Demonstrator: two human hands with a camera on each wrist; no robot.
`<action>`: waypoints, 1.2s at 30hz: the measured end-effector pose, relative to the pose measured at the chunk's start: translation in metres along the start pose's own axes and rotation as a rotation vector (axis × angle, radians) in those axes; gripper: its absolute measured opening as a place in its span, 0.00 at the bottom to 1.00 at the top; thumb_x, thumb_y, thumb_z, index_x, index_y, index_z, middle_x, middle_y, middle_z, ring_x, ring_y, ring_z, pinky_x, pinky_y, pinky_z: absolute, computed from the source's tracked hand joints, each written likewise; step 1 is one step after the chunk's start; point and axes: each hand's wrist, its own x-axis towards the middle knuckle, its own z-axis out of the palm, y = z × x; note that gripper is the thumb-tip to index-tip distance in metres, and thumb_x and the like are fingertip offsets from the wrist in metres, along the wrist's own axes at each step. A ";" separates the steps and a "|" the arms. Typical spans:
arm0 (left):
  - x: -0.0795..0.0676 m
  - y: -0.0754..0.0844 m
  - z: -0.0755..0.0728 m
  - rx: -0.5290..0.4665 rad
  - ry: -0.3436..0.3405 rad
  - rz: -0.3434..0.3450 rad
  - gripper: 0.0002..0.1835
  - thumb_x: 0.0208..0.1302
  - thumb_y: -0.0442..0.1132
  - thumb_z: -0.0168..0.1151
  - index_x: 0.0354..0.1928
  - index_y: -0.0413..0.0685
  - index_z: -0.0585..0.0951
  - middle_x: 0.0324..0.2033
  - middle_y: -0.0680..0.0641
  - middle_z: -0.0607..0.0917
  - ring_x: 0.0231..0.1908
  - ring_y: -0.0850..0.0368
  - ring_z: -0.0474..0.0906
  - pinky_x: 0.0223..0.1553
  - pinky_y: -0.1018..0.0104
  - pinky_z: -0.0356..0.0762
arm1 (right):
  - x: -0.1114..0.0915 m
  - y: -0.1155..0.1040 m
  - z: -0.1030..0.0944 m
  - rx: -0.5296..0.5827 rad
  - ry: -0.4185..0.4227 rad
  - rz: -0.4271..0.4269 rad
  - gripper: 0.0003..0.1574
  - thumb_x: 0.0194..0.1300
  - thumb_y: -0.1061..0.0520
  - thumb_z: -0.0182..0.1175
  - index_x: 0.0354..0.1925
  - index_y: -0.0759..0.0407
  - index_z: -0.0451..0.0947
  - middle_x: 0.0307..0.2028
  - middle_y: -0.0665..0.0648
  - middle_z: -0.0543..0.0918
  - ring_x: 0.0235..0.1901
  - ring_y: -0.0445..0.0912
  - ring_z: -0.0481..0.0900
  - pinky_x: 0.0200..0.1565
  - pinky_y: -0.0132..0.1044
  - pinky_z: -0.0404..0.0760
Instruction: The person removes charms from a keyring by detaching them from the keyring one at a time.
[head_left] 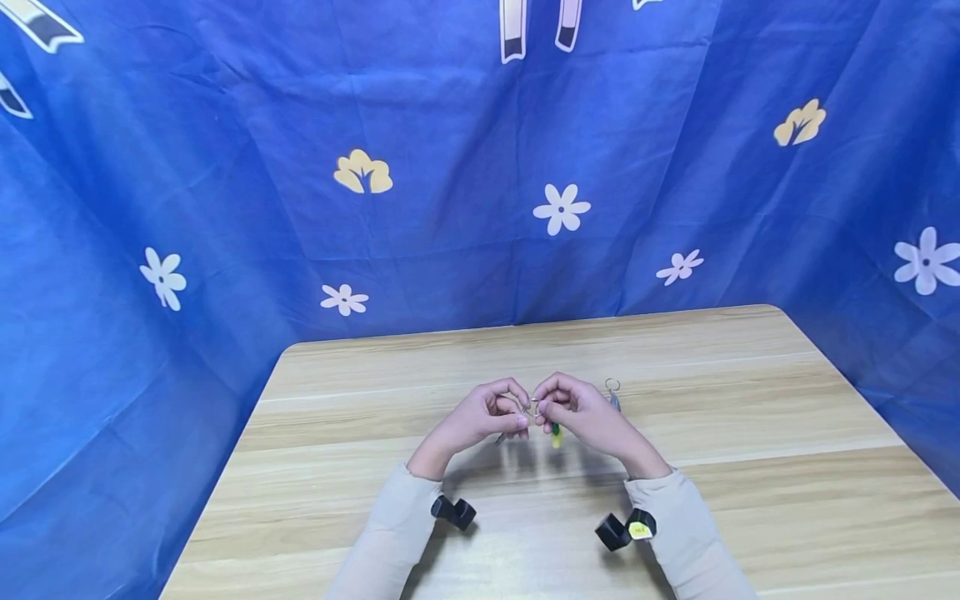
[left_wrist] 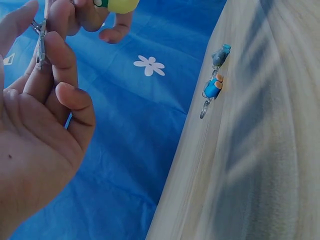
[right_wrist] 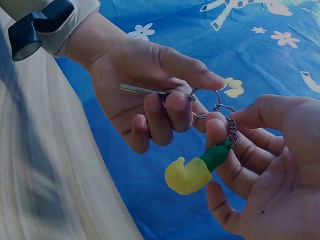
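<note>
Both hands meet above the wooden table in the head view. My left hand has its fingers curled around a metal key, and its thumb and fingers pinch the wire key ring. Opposite it, my right hand pinches the ring end of a keychain. From that hand a short metal chain leads to a green and yellow charm, which hangs by the fingers. The rings overlap between the two hands in the right wrist view. At the left wrist view's top edge, the charm is only partly visible.
On the table, beyond my right hand, lie a blue charm with orange parts on a ring and a grey-blue charm. A blue patterned cloth hangs behind the table. Black cameras sit on both wrists.
</note>
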 end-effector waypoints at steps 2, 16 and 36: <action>0.000 0.001 0.001 0.012 -0.001 -0.010 0.15 0.62 0.38 0.63 0.44 0.35 0.71 0.25 0.57 0.86 0.25 0.66 0.79 0.26 0.75 0.70 | 0.000 0.000 0.000 -0.005 0.009 0.003 0.10 0.70 0.65 0.50 0.45 0.73 0.71 0.31 0.59 0.81 0.28 0.39 0.79 0.33 0.32 0.81; -0.002 0.004 0.002 0.025 -0.040 0.044 0.21 0.61 0.29 0.55 0.52 0.21 0.65 0.28 0.60 0.84 0.27 0.68 0.78 0.22 0.75 0.65 | 0.000 0.000 -0.003 0.029 0.051 0.055 0.12 0.69 0.64 0.50 0.45 0.73 0.71 0.31 0.63 0.82 0.29 0.40 0.81 0.36 0.36 0.83; -0.001 0.001 0.000 -0.015 0.000 0.117 0.19 0.60 0.29 0.55 0.47 0.18 0.66 0.32 0.59 0.84 0.36 0.67 0.81 0.40 0.74 0.77 | 0.001 0.001 -0.002 0.017 0.031 0.022 0.12 0.69 0.63 0.52 0.45 0.73 0.70 0.33 0.65 0.83 0.32 0.39 0.82 0.37 0.32 0.82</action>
